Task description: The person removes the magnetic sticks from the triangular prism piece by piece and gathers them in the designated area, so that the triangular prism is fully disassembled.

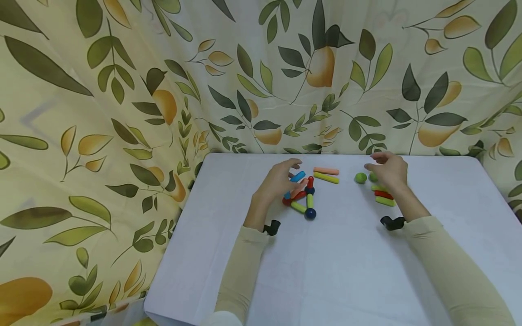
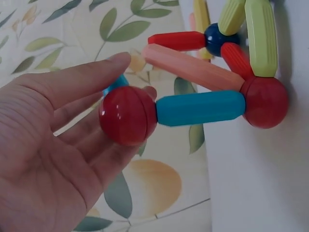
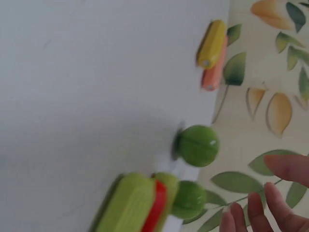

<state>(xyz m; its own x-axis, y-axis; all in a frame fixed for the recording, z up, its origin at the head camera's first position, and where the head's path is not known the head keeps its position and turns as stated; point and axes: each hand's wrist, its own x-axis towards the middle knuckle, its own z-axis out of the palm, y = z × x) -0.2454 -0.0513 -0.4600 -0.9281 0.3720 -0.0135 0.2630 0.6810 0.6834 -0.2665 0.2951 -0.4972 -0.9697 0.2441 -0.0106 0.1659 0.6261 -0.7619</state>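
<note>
My left hand (image 1: pixel 277 180) is around the upper corner of a magnetic stick-and-ball build, fingers curled behind a glossy red ball (image 2: pixel 128 116). From that ball a blue stick (image 2: pixel 200 108) runs to a second red ball (image 2: pixel 265 102) on the table. A salmon stick (image 2: pixel 193 66), lime sticks (image 1: pixel 299 207), red sticks and navy balls (image 1: pixel 310 213) form the rest of the frame. Over at the right, my right hand (image 1: pixel 389 171) hovers close to two green balls (image 3: pixel 198 146), its fingers apart and holding nothing. Lime and red sticks (image 1: pixel 384 194) lie beneath it.
A loose salmon stick (image 1: pixel 326 171) and yellow stick (image 1: pixel 326 178) lie near the back edge of the white table (image 1: pixel 326 267). A leaf-and-fruit patterned curtain (image 1: pixel 253 90) hangs behind and to the left. Black wrist cameras (image 1: pixel 392 222) jut from both wrists.
</note>
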